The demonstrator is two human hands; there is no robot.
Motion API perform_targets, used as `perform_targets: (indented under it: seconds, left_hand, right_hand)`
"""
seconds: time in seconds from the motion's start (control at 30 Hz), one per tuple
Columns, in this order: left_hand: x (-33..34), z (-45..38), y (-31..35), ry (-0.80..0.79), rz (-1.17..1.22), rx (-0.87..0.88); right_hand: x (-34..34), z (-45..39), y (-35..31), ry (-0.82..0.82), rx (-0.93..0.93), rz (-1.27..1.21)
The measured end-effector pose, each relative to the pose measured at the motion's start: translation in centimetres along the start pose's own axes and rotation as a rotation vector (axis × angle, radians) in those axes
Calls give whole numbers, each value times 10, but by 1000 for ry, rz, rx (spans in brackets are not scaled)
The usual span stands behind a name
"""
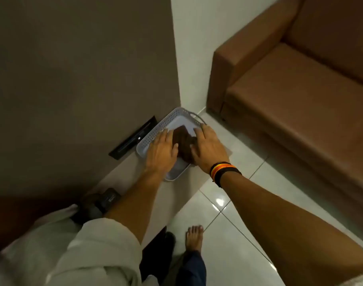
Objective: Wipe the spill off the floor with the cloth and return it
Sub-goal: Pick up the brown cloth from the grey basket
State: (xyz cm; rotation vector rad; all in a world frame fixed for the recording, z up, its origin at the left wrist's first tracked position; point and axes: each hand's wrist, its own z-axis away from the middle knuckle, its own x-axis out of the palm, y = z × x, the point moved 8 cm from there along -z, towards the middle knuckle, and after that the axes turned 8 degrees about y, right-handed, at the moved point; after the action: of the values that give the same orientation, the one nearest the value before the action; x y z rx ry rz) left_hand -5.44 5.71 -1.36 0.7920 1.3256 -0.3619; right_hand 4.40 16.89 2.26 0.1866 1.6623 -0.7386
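Dark brown folded cloth (184, 144) sits inside a shallow pale grey perforated plastic basket (153, 132), which rests on a beige ledge (135, 172) at the foot of a taupe wall (83, 69), near the wall corner. Left hand (161, 150) lies flat on the cloth's left side, fingers spread and pointing far, thumb over the cloth edge. Right hand (209, 147) lies flat on the cloth's right side, fingers extended toward the basket's far rim by its thin handle (198, 117); thumb touches the cloth. Both hands open-palmed and pressing on the cloth rather than closed around it. Right wrist wears a black, red and yellow band (222, 172). Left arm shows a rolled-up off-white sleeve (89, 250). White glossy tiled floor (248, 172) to the right, bare foot (194, 238) on it at the near edge. Brown leather sofa (300, 79) at far right. Black rectangular slot plate (133, 138) on the wall, just left of the basket. Dark blurred object (100, 203) on the ledge near the left elbow, cannot tell what.
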Motion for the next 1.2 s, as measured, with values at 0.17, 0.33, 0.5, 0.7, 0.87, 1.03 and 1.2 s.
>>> perform_targets:
  seconds: [0.17, 0.33, 0.5, 0.7, 0.87, 1.03, 1.2]
  left_hand:
    - [90, -21, -70, -75, 159, -257]
    - [153, -66, -98, -55, 310, -403]
    - [200, -99, -107, -95, 268, -470]
    - [225, -109, -103, -78, 201, -545]
    - [227, -111, -118, -7, 647, -809]
    - [188, -114, -86, 78, 913, -712]
    - [166, -85, 14, 15, 973, -513]
  right_hand:
    - [116, -20, 25, -186, 102, -27]
    - [188, -66, 55, -249, 119, 17]
    - [242, -99, 74, -341, 167, 76]
    - [267, -111, 94, -321, 284, 76]
    - [248, -114, 101, -232, 392, -193]
    - [189, -87, 119, -45, 557, -615]
    - [129, 6, 180, 158, 813, -933]
